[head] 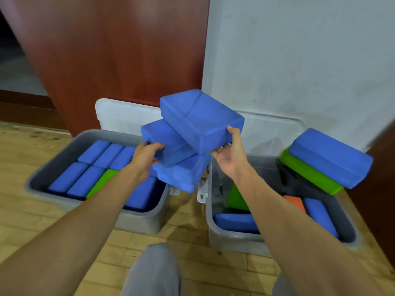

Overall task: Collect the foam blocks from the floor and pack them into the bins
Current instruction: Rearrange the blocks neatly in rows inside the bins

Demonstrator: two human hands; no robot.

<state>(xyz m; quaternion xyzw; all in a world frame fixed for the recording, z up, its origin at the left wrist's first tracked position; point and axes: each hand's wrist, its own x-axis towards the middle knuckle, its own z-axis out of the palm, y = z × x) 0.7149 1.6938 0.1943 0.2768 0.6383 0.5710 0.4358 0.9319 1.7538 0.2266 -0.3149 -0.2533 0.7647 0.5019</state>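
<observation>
- Wooden floor [188, 229] carries two grey bins side by side, below a red-brown door [117, 50] and a white wall [299, 50].
- A stack of blue blocks hangs in the air over the gap between the bins.
- The top block [201, 120] is tilted, its long axis running from the near right away to the far left; the middle block [166, 142] lies roughly parallel, offset left; the lower blocks [183, 174] slant down toward the gap.
- The left hand [145, 154] curls round the middle block's near end.
- The right hand [229, 152] cups the top block's near corner, thumb on its end face.
- The left bin [141, 218] is packed flat in rows.
- The right bin [230, 238] holds loose blocks, with open room mid-bin.
- A blue block [329, 159] on a green block [310, 174] overhangs its far right corner.
</observation>
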